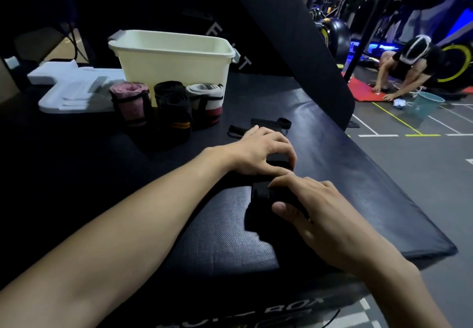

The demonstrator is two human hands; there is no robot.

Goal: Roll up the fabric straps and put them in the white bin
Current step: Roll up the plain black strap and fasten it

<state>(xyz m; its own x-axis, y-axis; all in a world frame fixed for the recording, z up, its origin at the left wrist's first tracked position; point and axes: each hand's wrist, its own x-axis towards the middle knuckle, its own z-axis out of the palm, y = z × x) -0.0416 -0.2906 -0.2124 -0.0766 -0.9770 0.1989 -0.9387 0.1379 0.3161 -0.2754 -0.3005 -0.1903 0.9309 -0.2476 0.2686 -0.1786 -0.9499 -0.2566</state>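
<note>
Four rolled straps (176, 109), two loose straps (271, 123), one white bin (174, 59).

Four rolled straps (163, 107) stood on the table (332, 148) before the bin (174, 59); a loose strap (258, 126) lay right of them.

Partly cut-off white lettering on front face of black padded box (256, 309), bottom edge of view: "BOX" legible, preceding letters unreadable. Faint pale letters on slanted black padded panel (294, 46) behind cream bin: "F", "I", "T" legible; rest indistinct.
</note>
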